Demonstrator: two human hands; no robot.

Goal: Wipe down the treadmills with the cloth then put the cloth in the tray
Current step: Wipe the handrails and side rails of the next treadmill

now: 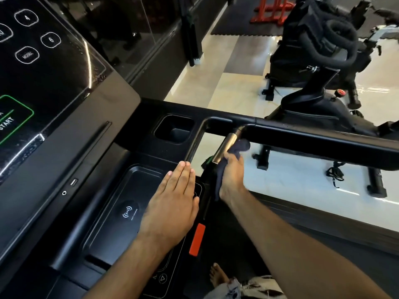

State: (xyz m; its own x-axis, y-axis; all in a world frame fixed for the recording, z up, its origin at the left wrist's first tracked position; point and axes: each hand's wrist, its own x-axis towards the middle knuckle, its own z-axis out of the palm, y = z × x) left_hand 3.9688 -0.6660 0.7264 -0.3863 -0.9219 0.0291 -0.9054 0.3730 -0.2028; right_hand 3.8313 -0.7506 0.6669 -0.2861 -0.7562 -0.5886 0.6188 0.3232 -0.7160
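**Mind the loose tail and the panel under your palm**

You are wiping the brass-toned grip (pixel 225 146) with your right hand (pixel 232 180), its fingers curling round the cloth (pixel 243 145). A loose tail is hanging below your palm and could be snagging under the grip or slipping free. Your left hand (pixel 172 203) is lying flat, fingers straight and together, across the tray (pixel 131 186) edge beside the touch controls (pixel 162 278) and red tab (pixel 197 239), risking an accidental press. The cloth is looking dark, soft and bunched.
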